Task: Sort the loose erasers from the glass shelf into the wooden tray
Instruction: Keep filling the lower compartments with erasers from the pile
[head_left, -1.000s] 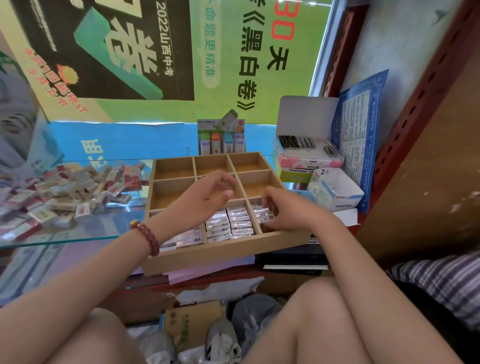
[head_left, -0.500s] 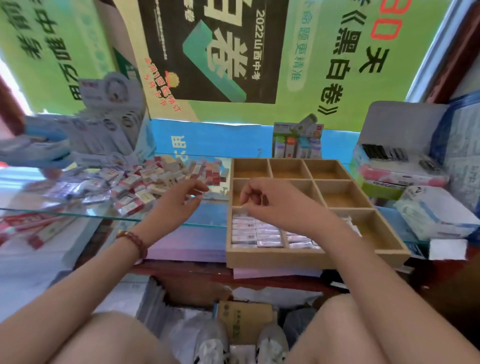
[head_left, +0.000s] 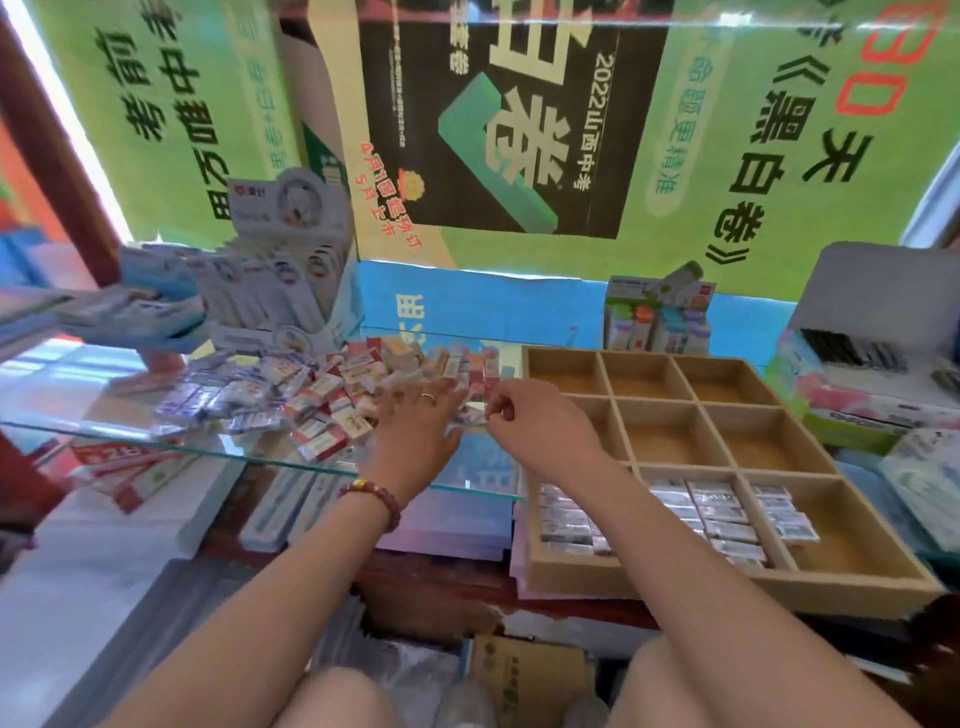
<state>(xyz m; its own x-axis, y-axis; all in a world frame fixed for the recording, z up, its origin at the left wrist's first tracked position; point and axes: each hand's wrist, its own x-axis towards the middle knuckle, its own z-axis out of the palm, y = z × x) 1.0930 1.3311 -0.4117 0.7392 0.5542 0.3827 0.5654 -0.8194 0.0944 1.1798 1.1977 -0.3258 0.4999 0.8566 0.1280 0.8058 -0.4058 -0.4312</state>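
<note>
A heap of loose wrapped erasers (head_left: 311, 395), red-and-white and blue-and-white, lies on the glass shelf (head_left: 130, 434) at the left. My left hand (head_left: 415, 426) rests flat on the heap's right side with its fingers spread. Just to its right, my right hand (head_left: 540, 421) has its fingers curled, and the fingertips pinch a small wrapped eraser (head_left: 470, 422) at the heap's edge. The wooden tray (head_left: 727, 587) with nine compartments sits to the right. Rows of silver-wrapped erasers (head_left: 711, 512) fill its front compartments; the six behind are bare.
A display box of white packets (head_left: 291, 270) stands behind the heap. Correction-tape boxes (head_left: 654, 317) stand behind the tray, and open stationery cartons (head_left: 862, 374) crowd its right side. Boxes and papers lie under the shelf near my knees.
Both hands have left the tray and moved left to the eraser heap on the glass shelf. The view has swung left with them.
</note>
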